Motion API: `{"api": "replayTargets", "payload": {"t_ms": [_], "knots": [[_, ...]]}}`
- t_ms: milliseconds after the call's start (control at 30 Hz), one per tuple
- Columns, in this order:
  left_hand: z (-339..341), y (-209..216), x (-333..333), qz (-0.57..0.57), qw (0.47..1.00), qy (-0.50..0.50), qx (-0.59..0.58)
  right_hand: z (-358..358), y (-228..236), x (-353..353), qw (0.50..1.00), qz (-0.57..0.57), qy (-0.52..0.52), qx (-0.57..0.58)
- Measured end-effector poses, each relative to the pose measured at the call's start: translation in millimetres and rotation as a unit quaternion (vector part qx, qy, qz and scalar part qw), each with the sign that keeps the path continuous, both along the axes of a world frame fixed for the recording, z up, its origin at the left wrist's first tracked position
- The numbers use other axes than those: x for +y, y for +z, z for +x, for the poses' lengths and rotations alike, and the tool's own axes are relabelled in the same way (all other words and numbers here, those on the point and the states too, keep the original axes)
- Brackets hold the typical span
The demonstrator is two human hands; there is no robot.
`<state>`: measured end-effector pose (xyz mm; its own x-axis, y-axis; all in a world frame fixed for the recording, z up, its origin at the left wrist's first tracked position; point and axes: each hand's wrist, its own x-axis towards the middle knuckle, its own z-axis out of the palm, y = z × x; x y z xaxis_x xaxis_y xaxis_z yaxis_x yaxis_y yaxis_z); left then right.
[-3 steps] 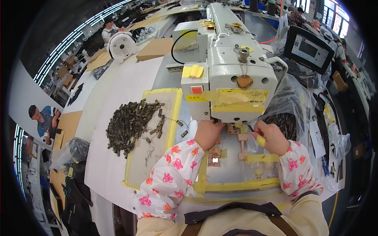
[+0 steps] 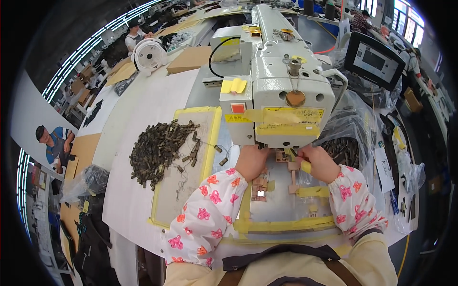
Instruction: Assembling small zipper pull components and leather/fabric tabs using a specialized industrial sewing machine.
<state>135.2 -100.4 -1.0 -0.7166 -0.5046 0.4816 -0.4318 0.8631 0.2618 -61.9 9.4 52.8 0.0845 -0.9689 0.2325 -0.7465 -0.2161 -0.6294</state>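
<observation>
Both my hands are at the front of a white industrial sewing machine (image 2: pixel 279 86), beneath its head. My left hand (image 2: pixel 251 163) reaches in on the left side, and its fingertips are hidden under the machine. On the right, my right hand (image 2: pixel 320 163) is closed in a pinch on a small dark strip (image 2: pixel 294 152), pointing at the sewing area. Yellow tape wraps one of its fingers. Between the hands lie tan jig blocks (image 2: pixel 293 176) on a metal plate, and more brownish jig pieces (image 2: pixel 259 183) are beside my left wrist.
A heap of small dark folded fabric tabs (image 2: pixel 155 150) lies on a yellow-taped board (image 2: pixel 164 209) at left, some trailing threads. More dark pieces (image 2: pixel 343 150) sit in clear plastic at right, under a control screen (image 2: pixel 374 61). A white fan (image 2: pixel 149 56) stands behind; other people work farther off.
My right hand has moved left, toward the sewing area, carrying the small dark strip with it. My left hand stays nearly in place.
</observation>
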Motion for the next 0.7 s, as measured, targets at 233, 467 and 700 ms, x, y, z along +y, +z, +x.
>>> {"api": "replayTargets", "payload": {"t_ms": [233,467,700], "knots": [[-3.1,-25.9,-21.6,-0.006,1.000,-0.018,0.013,-14.5,-26.3,-15.8,0.995,-0.083,0.052,-0.008],[-1.5,-3.0,-13.7,-0.013,0.999,0.000,0.033,-17.6,-34.4,-20.7,0.995,-0.070,0.041,-0.055],[3.7,2.8,-0.6,0.030,0.999,-0.013,-0.027,-26.8,-40.1,-19.4,0.995,-0.080,0.064,-0.012]]}}
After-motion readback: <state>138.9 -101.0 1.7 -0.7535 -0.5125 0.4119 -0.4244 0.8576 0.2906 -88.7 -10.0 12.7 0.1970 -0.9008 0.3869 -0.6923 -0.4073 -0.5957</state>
